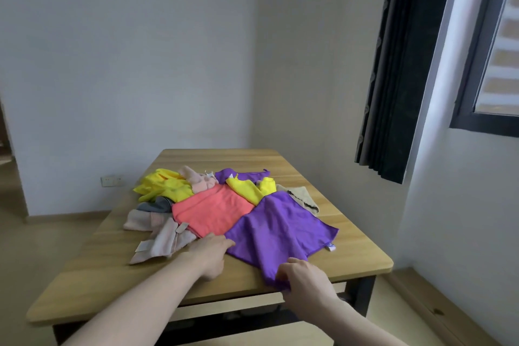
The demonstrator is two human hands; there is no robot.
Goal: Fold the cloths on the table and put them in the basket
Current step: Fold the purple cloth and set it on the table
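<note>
1. Right hand [302,275]: fingers curled, pinching the near corner of the large purple cloth [280,230] at the worktop's near edge.
2. Left hand [209,253]: fingers extended and relaxed, tips touching the cloth's left corner; it grips nothing.
3. Large purple cloth: soft, square microfibre, spread nearly flat with shallow wrinkles toward the near right corner of the worktop [84,275]; a small white label sits at its right corner.
4. Worktop: pale wood-grain board with rounded corners on a dark frame.
5. Coral cloth [213,212]: flat, fine-napped, at the centre, partly covered by the purple one.
6. Pale pink cloths [160,236]: crumpled, ribbed, toward the left edge; a grey cloth [157,205] is mostly hidden behind.
7. Yellow cloths [165,187], a beige cloth [303,196] and a second purple cloth [244,174]: bunched toward the far edge, outlines hard to separate.
</note>
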